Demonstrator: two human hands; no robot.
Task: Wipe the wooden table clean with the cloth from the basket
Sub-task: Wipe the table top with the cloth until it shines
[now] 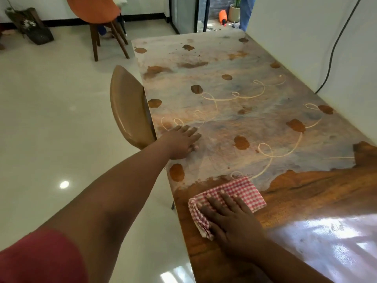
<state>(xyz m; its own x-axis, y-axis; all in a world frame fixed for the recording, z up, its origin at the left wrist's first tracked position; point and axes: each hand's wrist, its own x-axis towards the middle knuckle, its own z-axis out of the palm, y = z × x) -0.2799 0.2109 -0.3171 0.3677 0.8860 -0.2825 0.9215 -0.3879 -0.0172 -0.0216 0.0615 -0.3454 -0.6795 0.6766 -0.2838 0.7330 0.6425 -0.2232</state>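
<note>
Red-checked cloth [228, 199] lies pressed flat under the right hand [232, 219], fingers spread, at the cleaned edge of the tabletop [306, 193], while the left hand [182, 141] braces open-palmed; wiping is underway, and next should push forward into the grime.

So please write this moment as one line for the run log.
right hand: flat on red-checked cloth | left hand: flat on dusty wooden table | near end wiped, far part dirty

Red-and-white checked cloth [234, 193]
</note>
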